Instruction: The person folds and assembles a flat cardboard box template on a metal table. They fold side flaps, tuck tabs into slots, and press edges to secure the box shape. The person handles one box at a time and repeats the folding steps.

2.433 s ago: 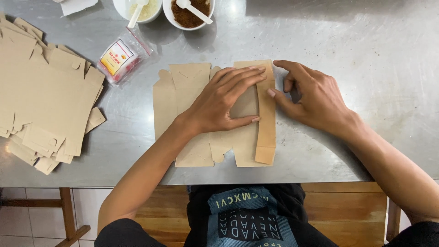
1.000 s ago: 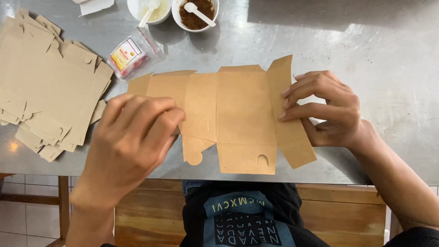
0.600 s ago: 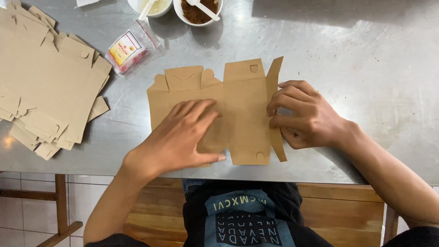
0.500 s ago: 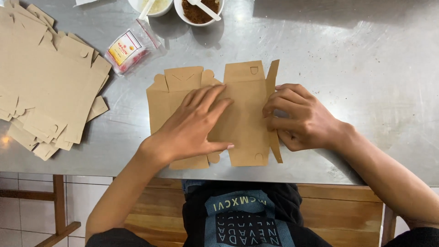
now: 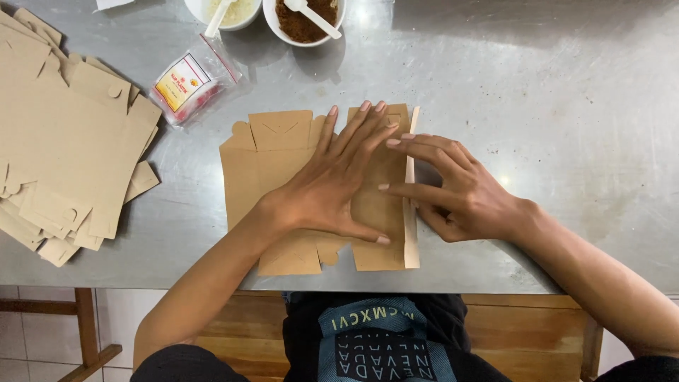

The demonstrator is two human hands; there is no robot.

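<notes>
The flat brown cardboard box blank point(image 5: 311, 191) lies at the near edge of the steel table point(image 5: 566, 127) — likely light, thin, easily creased. The left hand point(image 5: 336, 184) presses it flat, fingers spread; the right hand point(image 5: 463, 191) lifts its right flap — best gripped at edges.

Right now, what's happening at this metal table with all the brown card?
A person is working a flat brown cardboard box blank on the steel table. The left hand lies spread flat on the blank, pressing it down, while the right hand pushes against the narrow side flap, which stands up along the blank's right edge. A stack of more flat blanks lies to the left, with a small plastic packet and two white bowls at the far edge.
</notes>
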